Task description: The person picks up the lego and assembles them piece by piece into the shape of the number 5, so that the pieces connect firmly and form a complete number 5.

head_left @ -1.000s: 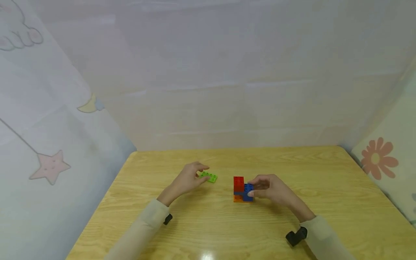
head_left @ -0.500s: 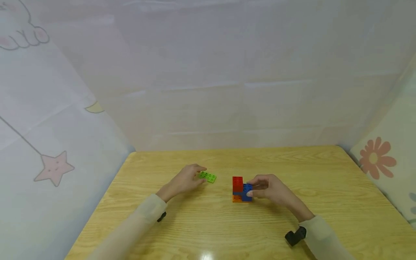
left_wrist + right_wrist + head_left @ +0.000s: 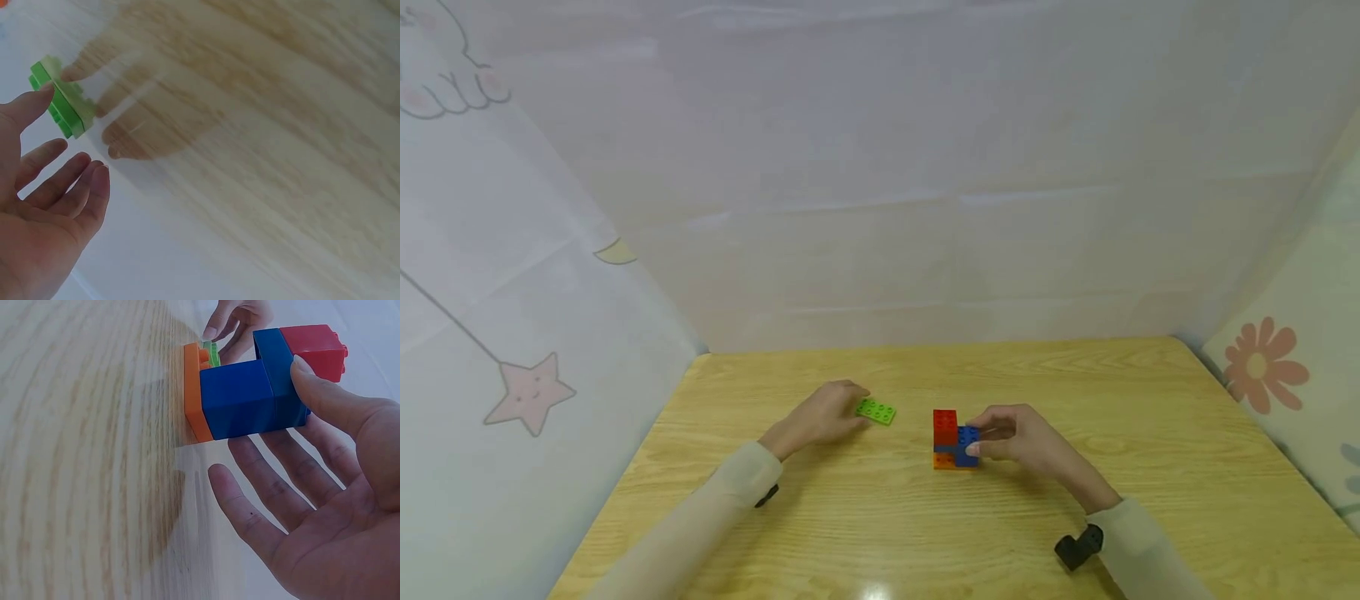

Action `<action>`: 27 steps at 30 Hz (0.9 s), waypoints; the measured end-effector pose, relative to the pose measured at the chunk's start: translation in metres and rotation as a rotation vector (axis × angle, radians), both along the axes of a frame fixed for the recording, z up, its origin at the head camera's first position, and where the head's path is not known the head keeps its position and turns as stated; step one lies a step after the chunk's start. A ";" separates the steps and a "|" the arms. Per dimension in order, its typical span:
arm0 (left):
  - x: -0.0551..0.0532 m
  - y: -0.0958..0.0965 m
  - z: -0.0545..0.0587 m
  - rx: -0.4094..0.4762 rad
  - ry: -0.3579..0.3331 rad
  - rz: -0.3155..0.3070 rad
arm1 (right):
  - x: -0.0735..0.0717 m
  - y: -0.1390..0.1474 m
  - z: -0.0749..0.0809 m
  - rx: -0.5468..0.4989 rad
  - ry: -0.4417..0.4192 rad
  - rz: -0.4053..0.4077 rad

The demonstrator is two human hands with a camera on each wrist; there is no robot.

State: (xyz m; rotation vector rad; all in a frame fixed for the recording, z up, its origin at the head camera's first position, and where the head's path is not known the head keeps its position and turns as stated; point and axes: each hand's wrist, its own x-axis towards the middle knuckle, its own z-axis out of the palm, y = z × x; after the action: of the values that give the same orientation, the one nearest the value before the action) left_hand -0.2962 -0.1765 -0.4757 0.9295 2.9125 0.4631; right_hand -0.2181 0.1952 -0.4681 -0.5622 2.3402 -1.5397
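Observation:
My right hand (image 3: 1026,437) holds a small stack of toy building bricks, thumb on one side and fingertips on the other. The stack has an orange plate (image 3: 192,394) at its base, a blue brick (image 3: 240,400) on it, another blue brick (image 3: 281,378) lying across, and a red brick (image 3: 945,427) on top. It stands on the table. My left hand (image 3: 823,414) is beside a flat green studded plate (image 3: 877,411), its fingers loosely bent. In the left wrist view the thumb overlaps the green plate (image 3: 61,103); whether it touches cannot be told. The other fingers are apart from it.
The wooden table (image 3: 880,517) has a glossy surface that reflects the left hand. Cloth with printed figures (image 3: 531,392) hangs along the left, back and right edges. Black wrist cameras (image 3: 1080,547) sit at both cuffs.
My left hand has drawn slightly left and its thumb has come off the top of the green plate to its near edge. The right hand and brick stack stay put; the view shifts slightly.

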 end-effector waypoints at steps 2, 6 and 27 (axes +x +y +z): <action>-0.001 -0.001 -0.001 -0.004 -0.003 -0.002 | 0.000 0.000 0.000 0.004 0.000 -0.004; -0.002 -0.003 -0.001 -0.015 -0.006 -0.003 | 0.000 0.000 0.000 0.009 -0.002 -0.010; -0.008 -0.004 -0.002 -0.063 0.006 -0.078 | 0.000 0.002 -0.003 -0.003 0.014 0.008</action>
State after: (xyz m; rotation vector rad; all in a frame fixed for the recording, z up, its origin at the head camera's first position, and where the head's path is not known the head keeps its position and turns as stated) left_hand -0.3042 -0.1809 -0.4773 1.0328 2.8653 0.3621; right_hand -0.2184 0.1968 -0.4711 -0.5843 2.3436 -1.5405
